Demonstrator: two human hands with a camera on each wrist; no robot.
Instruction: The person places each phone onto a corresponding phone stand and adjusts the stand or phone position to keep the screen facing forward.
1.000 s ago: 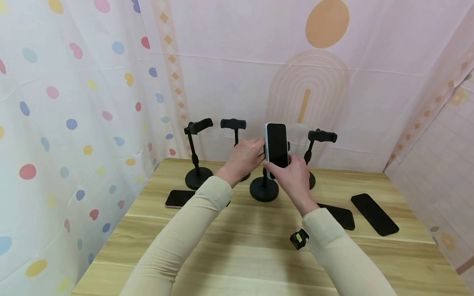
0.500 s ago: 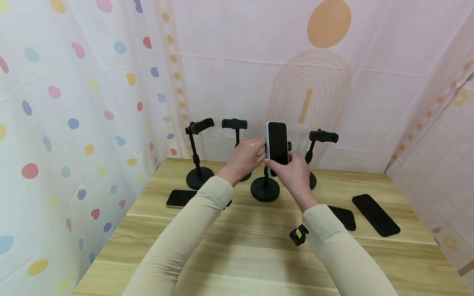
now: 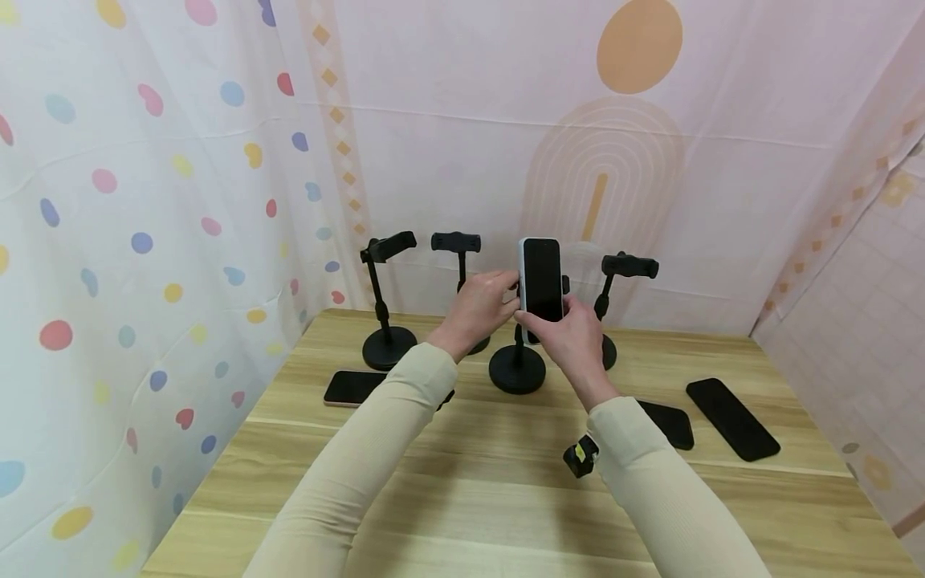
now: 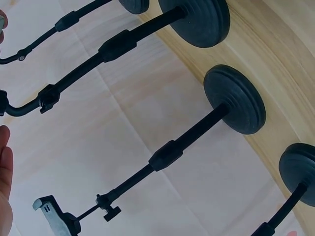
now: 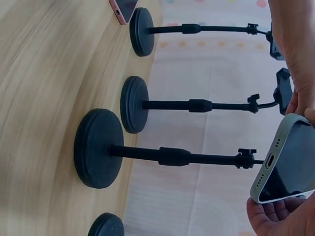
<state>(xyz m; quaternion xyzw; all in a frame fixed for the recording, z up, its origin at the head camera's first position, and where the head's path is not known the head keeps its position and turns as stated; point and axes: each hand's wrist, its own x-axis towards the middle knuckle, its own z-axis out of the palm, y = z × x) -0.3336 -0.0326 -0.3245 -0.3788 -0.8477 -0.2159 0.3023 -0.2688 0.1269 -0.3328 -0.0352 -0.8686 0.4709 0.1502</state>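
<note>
And here we are in what looks like a curtained-off booth around a tabletop! On our left hangs a dotted cloth (image 3: 188, 265); ahead of us a pink printed cloth (image 3: 448, 160), creased, covers the back; a grid-patterned cloth (image 3: 860, 345) closes the right. Between them we find a wood-grain table (image 3: 477, 514) bearing four black phone stands (image 3: 517, 371) (home or studio beyond, we can't tell).

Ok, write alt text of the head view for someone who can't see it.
The right hand grips a pale-cased phone upright at a black stand, the left hand curled at the phone's left edge. Farther back are three other black stands; on the wooden table lie three dark phones, two partly hidden by sleeves.
</note>
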